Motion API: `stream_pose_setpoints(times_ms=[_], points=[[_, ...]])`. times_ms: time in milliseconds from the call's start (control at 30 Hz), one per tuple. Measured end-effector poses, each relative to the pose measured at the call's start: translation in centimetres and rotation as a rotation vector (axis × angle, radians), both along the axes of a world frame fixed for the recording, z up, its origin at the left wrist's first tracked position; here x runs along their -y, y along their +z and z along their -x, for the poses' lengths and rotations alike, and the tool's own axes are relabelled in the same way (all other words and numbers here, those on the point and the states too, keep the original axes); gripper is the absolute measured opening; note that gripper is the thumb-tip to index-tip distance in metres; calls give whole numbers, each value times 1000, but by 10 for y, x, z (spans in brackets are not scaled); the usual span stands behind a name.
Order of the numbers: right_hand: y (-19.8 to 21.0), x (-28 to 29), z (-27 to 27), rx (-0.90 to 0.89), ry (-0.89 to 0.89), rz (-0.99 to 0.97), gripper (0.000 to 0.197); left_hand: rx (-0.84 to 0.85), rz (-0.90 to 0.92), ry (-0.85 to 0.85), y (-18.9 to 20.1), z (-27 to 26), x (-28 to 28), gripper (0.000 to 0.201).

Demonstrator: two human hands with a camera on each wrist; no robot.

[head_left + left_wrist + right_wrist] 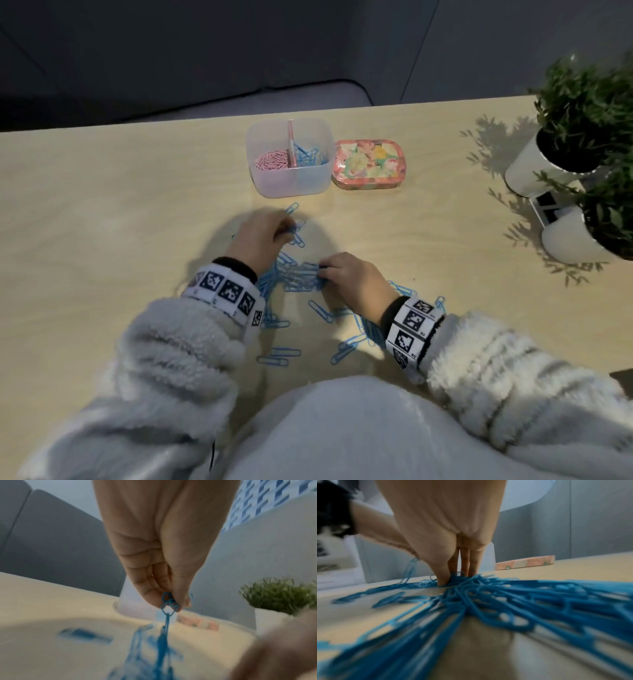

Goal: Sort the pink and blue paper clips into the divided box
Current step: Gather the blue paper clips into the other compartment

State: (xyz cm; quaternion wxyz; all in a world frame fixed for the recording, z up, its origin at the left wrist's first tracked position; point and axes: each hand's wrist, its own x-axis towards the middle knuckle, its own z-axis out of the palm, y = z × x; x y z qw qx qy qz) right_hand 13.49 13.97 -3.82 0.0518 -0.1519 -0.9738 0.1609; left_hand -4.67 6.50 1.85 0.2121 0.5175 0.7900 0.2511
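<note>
- The left hand pinches a small bunch of blue clips between thumb and fingertips, lifted just off the table; more clips dangle from the bunch, hooked on, so I'd guess a shake is needed before it goes in.
- The right hand is down on the blue pile, its fingers pushed into the tangle as if gathering a handful; whether they have closed on any clips I cannot tell.
- Loose blue clips lie scattered around and beneath both wrists; I see no pink ones on the table.
- Just beyond the left hand stands the box: pink clips in its left half, blue in its right, so the blue bunch likely goes there.
- A floral tin sits touching or just beside the box, ahead of the right hand.
- Two potted plants stand well off to the right.
</note>
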Motion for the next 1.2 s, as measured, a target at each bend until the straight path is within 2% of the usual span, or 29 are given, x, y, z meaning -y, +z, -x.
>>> stream_pose_setpoints(times_ms=[67,167,233,400,467,567,600,667,800,900,967,1033,1133,1200], points=[[-6,2,-4,-4,30,-108,32,1,-55,12,14,3,-22,14],[-3,3,-1,35,67,-148,31,219,-150,108,28,11,-62,9],[-2,2,-1,51,70,-192,28,252,-206,200,34,22,-88,10],[2,5,-2,71,23,-139,26,340,-395,366,36,42,-127,15],[2,7,0,82,-18,-135,29,324,-384,378,29,42,-133,12],[0,4,1,128,-49,-118,25,170,-208,230,17,39,-133,21],[1,2,1,150,-54,-76,21,97,-139,177,15,38,-130,26],[4,-7,3,146,-69,55,15,60,-129,142,17,37,-123,30],[33,-28,10,3,-340,358,21,140,-343,205,27,45,-92,29],[62,-53,32,-182,-441,498,17,46,-369,190,24,46,-50,25],[76,-73,53,-311,-510,574,18,-3,-296,186,13,40,-19,21],[85,-94,76,-399,-587,583,21,-92,-147,169,-3,35,8,18],[92,-118,106,-482,-643,602,22,-84,95,166,-26,27,39,34],[94,-129,120,-497,-661,574,21,-41,166,173,-36,22,54,42]])
